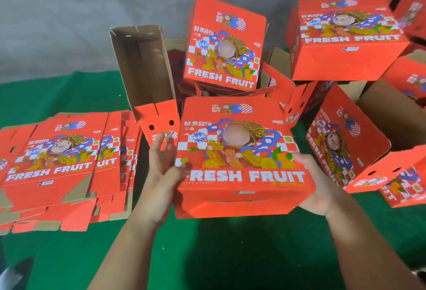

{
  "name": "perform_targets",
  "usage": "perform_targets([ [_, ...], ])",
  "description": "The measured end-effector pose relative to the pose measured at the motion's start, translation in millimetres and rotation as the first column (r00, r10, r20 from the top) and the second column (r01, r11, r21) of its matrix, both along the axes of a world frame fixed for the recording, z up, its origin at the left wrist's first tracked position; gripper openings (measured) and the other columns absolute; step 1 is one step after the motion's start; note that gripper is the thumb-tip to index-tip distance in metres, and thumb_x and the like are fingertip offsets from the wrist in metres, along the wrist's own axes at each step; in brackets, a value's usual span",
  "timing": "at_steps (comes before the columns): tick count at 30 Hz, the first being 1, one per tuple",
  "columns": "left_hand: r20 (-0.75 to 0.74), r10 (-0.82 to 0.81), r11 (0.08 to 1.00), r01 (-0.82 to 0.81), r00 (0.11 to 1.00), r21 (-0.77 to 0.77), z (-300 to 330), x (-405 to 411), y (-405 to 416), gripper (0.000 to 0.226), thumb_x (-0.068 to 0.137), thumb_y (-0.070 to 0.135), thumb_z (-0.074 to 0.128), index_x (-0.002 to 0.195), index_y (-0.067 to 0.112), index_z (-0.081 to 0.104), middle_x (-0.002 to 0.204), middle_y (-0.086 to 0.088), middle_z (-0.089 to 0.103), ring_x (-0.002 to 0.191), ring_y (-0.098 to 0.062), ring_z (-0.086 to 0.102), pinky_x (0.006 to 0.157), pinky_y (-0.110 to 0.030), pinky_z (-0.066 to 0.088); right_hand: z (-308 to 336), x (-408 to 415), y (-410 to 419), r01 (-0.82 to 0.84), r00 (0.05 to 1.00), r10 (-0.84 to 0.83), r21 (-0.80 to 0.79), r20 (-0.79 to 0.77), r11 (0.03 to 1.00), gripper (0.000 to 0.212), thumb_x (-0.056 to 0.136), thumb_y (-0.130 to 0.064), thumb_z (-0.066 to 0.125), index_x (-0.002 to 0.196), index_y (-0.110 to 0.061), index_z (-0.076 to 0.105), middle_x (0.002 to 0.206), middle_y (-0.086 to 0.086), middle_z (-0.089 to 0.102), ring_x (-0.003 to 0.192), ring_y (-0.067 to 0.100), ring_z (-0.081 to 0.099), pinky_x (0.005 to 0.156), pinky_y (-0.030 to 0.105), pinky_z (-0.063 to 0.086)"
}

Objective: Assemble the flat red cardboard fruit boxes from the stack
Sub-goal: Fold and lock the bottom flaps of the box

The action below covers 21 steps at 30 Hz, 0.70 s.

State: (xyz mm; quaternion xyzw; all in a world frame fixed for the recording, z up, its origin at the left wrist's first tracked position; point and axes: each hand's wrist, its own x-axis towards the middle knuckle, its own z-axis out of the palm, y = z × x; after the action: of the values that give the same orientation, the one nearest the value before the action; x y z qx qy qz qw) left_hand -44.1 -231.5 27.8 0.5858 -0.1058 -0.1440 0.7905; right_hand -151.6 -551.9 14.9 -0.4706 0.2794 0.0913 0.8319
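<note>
An assembled red box (242, 151) sits between both hands above the green table (207, 243). The left hand (164, 165) presses its side with straight fingers; the right hand (315, 179) curls round its right edge. The flat stack (57, 163) lies left. An open box (143, 66) behind shows a bare brown interior.

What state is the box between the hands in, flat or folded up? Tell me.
Folded up. The box shows a printed top face and a front wall below it, held between the left hand and right hand, unlike the flat stack.
</note>
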Motion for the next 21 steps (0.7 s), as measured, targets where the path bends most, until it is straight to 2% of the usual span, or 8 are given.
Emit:
perform_targets([
  [3, -0.106, -0.192, 0.959, 0.209, 0.976, 0.19, 3, -1, 0, 0.055, 0.083, 0.044, 0.074, 0.136, 0.041, 0.059, 0.126, 0.004, 0.074, 0.109, -0.018, 0.074, 0.075, -0.027, 0.06, 2, -10, -1, -0.022, 0.997, 0.029, -0.101, 0.065, 0.995, 0.077, 0.08, -0.034, 0.058, 0.155, -0.021, 0.042, 0.138, 0.021, 0.064, 0.121, 0.045, 0.065, 0.095, 0.063, 0.052],
  [5, -0.038, -0.174, 0.944, 0.177, 0.984, 0.279, 3, -3, -4, 0.038, 0.09, 0.05, 0.072, 0.125, 0.037, 0.068, 0.118, -0.001, 0.077, 0.104, -0.021, 0.076, 0.076, -0.023, 0.06, 5, -12, -8, 0.001, 0.996, 0.011, -0.132, 0.089, 0.991, 0.082, 0.078, -0.029, 0.064, 0.156, -0.024, 0.039, 0.136, 0.018, 0.067, 0.115, 0.042, 0.07, 0.078, 0.058, 0.061],
  [7, 0.075, -0.109, 0.959, 0.085, 0.991, 0.271, 5, -3, -12, 0.022, 0.098, 0.041, 0.069, 0.12, 0.038, 0.071, 0.114, 0.0, 0.078, 0.099, -0.02, 0.077, 0.073, -0.022, 0.059, 12, -10, -10, -0.006, 0.997, 0.017, -0.146, 0.078, 0.989, 0.076, 0.079, -0.043, 0.065, 0.151, -0.028, 0.046, 0.131, 0.011, 0.071, 0.112, 0.035, 0.073, 0.074, 0.05, 0.063],
  [9, 0.144, -0.053, 0.969, 0.017, 0.988, 0.245, 10, 1, -21, 0.023, 0.102, 0.029, 0.064, 0.125, 0.033, 0.069, 0.114, -0.001, 0.078, 0.096, -0.019, 0.077, 0.072, -0.024, 0.059, 19, -9, -8, -0.019, 0.997, 0.032, -0.181, 0.066, 0.983, 0.075, 0.072, -0.054, 0.065, 0.142, -0.03, 0.053, 0.124, 0.007, 0.075, 0.108, 0.028, 0.075, 0.073, 0.044, 0.062],
  [13, 0.315, 0.013, 0.959, -0.101, 0.949, 0.266, 28, 14, -39, 0.038, 0.099, 0.03, 0.067, 0.136, 0.034, 0.061, 0.116, 0.005, 0.077, 0.099, -0.016, 0.076, 0.079, -0.029, 0.061, 25, -6, -8, 0.065, 0.992, -0.043, -0.181, 0.122, 0.981, 0.061, 0.079, -0.047, 0.075, 0.135, -0.027, 0.061, 0.12, 0.006, 0.077, 0.105, 0.028, 0.076, 0.073, 0.046, 0.063],
  [15, 0.423, -0.016, 0.936, -0.135, 0.906, 0.326, 38, 20, -51, 0.04, 0.099, 0.029, 0.067, 0.136, 0.04, 0.058, 0.111, 0.018, 0.077, 0.094, -0.003, 0.074, 0.078, -0.018, 0.057, 30, -4, -12, 0.21, 0.955, -0.16, -0.191, 0.248, 0.959, 0.059, 0.078, -0.037, 0.076, 0.135, -0.028, 0.063, 0.123, 0.008, 0.075, 0.107, 0.031, 0.075, 0.077, 0.053, 0.065],
  [18, 0.6, -0.07, 0.856, -0.261, 0.797, 0.446, 51, 26, -74, 0.047, 0.099, 0.011, 0.064, 0.135, 0.04, 0.054, 0.107, 0.036, 0.068, 0.093, 0.011, 0.065, 0.075, 0.0, 0.042, 48, -2, -18, 0.467, 0.797, -0.255, -0.291, 0.547, 0.835, 0.075, 0.081, -0.014, 0.068, 0.15, -0.031, 0.046, 0.137, 0.009, 0.067, 0.116, 0.033, 0.069, 0.093, 0.059, 0.059],
  [21, 0.695, -0.096, 0.838, -0.319, 0.713, 0.443, 55, 27, -98, 0.05, 0.097, 0.001, 0.062, 0.144, 0.015, 0.053, 0.138, 0.015, 0.052, 0.131, -0.007, 0.049, 0.111, -0.01, 0.03, 72, -2, -40, 0.694, 0.619, -0.189, -0.419, 0.762, 0.586, 0.1, 0.083, -0.012, 0.075, 0.163, -0.033, 0.019, 0.158, 0.006, 0.048, 0.139, 0.027, 0.054, 0.106, 0.046, 0.053],
])
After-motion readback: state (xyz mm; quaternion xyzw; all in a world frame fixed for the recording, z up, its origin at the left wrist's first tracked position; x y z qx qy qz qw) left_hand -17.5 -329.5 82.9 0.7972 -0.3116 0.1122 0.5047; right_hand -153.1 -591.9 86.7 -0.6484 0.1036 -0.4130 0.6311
